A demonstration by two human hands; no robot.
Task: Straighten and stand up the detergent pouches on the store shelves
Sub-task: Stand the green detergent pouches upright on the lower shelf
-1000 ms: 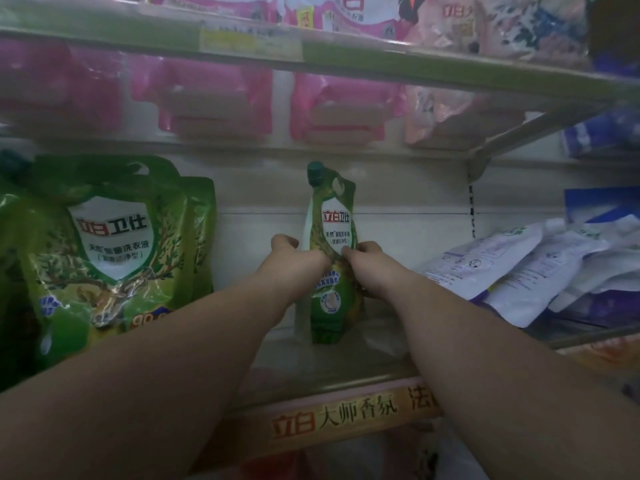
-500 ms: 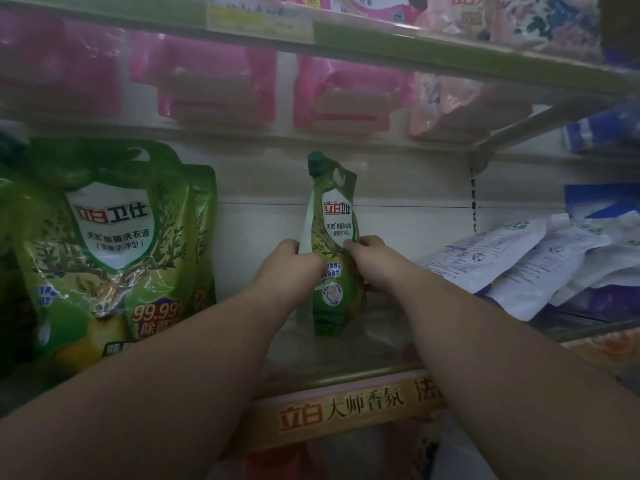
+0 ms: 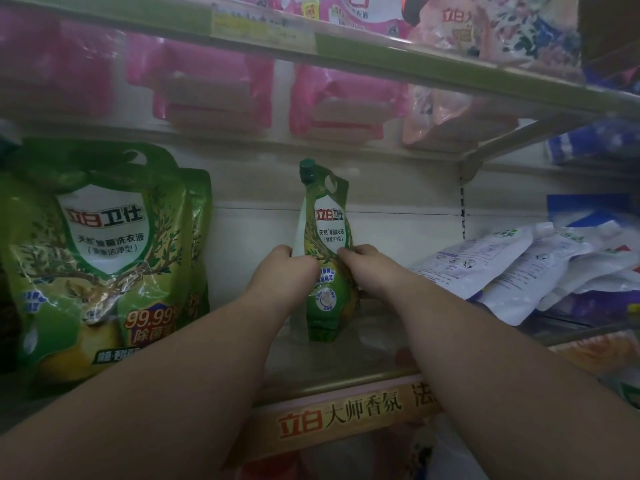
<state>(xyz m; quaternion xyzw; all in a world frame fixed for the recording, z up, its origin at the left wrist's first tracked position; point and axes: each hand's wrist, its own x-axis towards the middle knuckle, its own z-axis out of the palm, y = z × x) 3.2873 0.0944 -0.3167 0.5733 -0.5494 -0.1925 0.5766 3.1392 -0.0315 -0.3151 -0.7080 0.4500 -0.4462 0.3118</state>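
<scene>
A small green detergent pouch [image 3: 325, 216] with a dark green cap stands upright near the back of the middle shelf [image 3: 332, 379]. My left hand [image 3: 282, 271] grips its left edge and my right hand [image 3: 363, 268] grips its right edge, both at mid-height. Two large green pouches [image 3: 100, 258] stand upright at the left, one behind the other. Several white pouches [image 3: 512, 265] lie tilted in a heap at the right.
The upper shelf [image 3: 381, 53] carries pink pouches [image 3: 214, 88] seen through its clear floor. A shelf bracket [image 3: 519, 140] slants down at the right. An orange label strip [image 3: 339, 417] runs along the middle shelf's front edge. Bare shelf lies around the small pouch.
The small pouch stays upright between both hands, almost where it was. My view has shifted slightly, so the shelves sit a little differently in the frame.
</scene>
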